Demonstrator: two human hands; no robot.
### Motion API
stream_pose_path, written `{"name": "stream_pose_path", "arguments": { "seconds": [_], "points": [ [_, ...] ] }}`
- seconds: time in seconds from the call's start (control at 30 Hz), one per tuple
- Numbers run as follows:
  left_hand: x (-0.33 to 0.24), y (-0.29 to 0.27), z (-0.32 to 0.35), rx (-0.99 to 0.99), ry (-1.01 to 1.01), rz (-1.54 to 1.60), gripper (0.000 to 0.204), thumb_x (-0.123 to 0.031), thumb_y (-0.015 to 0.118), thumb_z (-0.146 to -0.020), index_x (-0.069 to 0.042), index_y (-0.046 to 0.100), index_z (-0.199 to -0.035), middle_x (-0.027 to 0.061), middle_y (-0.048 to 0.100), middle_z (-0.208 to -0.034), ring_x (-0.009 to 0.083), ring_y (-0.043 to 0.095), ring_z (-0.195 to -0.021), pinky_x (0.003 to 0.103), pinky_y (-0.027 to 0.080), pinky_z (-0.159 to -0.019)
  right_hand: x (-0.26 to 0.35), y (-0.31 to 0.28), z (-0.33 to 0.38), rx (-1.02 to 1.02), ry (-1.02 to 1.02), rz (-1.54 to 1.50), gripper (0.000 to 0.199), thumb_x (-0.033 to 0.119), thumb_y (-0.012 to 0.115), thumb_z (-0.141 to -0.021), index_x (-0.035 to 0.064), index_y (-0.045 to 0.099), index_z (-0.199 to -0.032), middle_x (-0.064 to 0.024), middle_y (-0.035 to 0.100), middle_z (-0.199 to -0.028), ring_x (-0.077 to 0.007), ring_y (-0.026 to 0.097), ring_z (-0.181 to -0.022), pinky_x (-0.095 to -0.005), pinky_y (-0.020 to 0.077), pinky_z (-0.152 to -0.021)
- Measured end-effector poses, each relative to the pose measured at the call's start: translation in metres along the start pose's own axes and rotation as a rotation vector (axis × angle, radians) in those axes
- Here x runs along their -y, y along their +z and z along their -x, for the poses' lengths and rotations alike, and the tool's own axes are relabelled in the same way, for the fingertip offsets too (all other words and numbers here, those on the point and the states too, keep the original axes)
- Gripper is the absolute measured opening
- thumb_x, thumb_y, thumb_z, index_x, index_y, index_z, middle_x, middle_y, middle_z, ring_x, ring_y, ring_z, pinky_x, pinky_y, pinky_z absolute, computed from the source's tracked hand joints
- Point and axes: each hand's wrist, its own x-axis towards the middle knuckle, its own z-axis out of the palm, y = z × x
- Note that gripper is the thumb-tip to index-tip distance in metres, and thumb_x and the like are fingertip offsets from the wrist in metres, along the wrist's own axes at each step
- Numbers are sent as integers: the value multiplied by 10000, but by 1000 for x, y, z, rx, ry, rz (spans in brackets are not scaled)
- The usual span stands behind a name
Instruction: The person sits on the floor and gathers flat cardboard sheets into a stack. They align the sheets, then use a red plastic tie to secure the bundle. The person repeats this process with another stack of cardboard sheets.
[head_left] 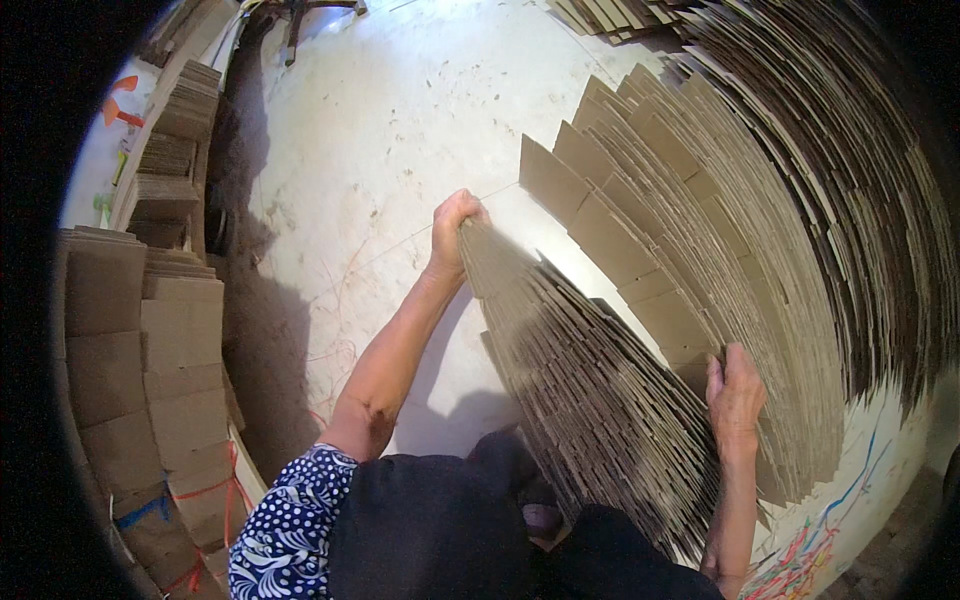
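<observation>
Two hands gather a fanned bundle of cardboard sheets [590, 390]: the left hand [455, 225] clenches its far end, the right hand [735, 395] presses open-palmed against its side; squaring it seems next.

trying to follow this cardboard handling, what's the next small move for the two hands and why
Probably press both hands inward to square the bundle. The left hand grips the far end of the bunch of cardboard sheets and the right hand braces the near side, yet the sheets fan out unevenly between them, edges stepped. Tightening the grip should line them up, apart from the larger fanned row behind.
</observation>
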Motion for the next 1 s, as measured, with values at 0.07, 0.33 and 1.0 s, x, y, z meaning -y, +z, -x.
{"name": "stream_pose_path", "arguments": {
  "seconds": [0.07,0.33,1.0],
  "points": [
    [6,7,-17,10,27,-31,228,-195,481,-838,-65,440,-656,75,510,-636,158,475,-620,300,429,-628,-7,2,0,-28,-36,12,176,97,633,-811,23,478,-849,-183,566,-778,-397,564,-727,-475,440,-601],
    [18,50,-78,92,184,-176,191,-144,495,-812,-44,483,-650,78,516,-640,149,489,-595,284,426,-596,-11,-9,-2,35,23,-19,163,99,613,-834,6,481,-808,-241,532,-744,-458,511,-689,-474,408,-573],
    [-7,86,-93,179,-229,-14,284,-203,653,-834,30,612,-991,53,627,-826,111,599,-728,256,513,-672,-13,-9,6,99,-173,97,161,97,681,-747,55,529,-783,-135,543,-769,-337,557,-713,-453,423,-603]
  ]
}}
